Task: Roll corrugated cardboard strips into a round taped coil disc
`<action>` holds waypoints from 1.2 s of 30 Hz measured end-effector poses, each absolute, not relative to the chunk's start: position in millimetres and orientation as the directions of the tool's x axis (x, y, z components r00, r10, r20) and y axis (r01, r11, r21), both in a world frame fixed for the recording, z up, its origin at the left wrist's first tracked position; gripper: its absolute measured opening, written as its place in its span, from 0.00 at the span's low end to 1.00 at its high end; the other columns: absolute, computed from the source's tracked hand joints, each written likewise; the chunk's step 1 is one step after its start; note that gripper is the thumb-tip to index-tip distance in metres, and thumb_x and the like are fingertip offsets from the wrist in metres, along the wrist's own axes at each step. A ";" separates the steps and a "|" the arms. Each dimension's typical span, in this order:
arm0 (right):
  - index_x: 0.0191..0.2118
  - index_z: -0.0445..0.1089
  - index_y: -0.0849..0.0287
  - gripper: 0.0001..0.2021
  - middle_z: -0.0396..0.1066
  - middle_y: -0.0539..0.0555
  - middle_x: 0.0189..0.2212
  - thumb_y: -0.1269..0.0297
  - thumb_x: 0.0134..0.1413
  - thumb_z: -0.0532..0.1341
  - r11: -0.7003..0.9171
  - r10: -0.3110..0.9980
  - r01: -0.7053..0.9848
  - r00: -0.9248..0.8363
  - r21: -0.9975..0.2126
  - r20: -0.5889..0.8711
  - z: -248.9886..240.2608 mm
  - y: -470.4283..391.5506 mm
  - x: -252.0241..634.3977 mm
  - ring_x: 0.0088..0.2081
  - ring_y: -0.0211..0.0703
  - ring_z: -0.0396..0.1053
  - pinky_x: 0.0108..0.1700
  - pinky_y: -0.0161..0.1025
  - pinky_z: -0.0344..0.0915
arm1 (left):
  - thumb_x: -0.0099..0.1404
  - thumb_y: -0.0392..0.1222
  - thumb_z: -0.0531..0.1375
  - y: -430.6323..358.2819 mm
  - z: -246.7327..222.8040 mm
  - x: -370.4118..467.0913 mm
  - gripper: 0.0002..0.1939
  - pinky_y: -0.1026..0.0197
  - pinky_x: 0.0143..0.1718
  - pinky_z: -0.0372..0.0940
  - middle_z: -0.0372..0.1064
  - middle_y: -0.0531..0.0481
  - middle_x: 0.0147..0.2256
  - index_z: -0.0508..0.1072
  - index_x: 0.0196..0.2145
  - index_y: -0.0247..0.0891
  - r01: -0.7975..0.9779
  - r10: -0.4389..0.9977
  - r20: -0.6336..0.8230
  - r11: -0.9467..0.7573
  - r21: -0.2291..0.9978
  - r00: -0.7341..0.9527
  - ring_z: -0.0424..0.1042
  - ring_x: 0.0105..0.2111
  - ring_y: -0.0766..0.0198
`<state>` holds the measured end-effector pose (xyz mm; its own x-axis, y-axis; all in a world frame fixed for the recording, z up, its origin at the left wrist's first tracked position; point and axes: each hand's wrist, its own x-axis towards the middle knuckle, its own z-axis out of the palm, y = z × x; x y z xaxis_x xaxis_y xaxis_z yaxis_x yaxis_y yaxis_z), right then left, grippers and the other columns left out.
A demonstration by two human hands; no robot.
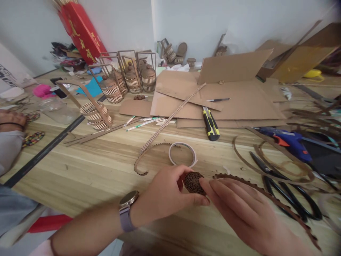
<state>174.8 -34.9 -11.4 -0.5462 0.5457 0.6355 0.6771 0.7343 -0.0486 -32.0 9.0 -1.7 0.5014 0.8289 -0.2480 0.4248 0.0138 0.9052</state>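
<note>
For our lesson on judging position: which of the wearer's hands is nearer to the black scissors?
Right. The right hand is just left of the black scissors; the left hand is farther left, holding the brown coil.

A craft workshop, by the look of its wooden worktable (106, 160). Small lidded baskets (132, 80) cluster at eleven o'clock, cardboard sheets (239, 89) lie at two, a glue gun (293, 141) at three and scissors (293, 200) at four.
</note>
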 end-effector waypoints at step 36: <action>0.42 0.74 0.57 0.12 0.77 0.58 0.39 0.73 0.64 0.53 0.593 0.696 0.805 -0.522 0.015 0.494 -31.4 3.7 165.5 0.40 0.48 0.71 0.40 0.43 0.65 | 0.65 0.44 0.62 29.9 3.3 -48.4 0.18 0.63 0.39 0.67 0.72 0.50 0.43 0.69 0.52 0.42 0.270 0.882 0.066 -0.213 0.939 0.466 0.71 0.40 0.63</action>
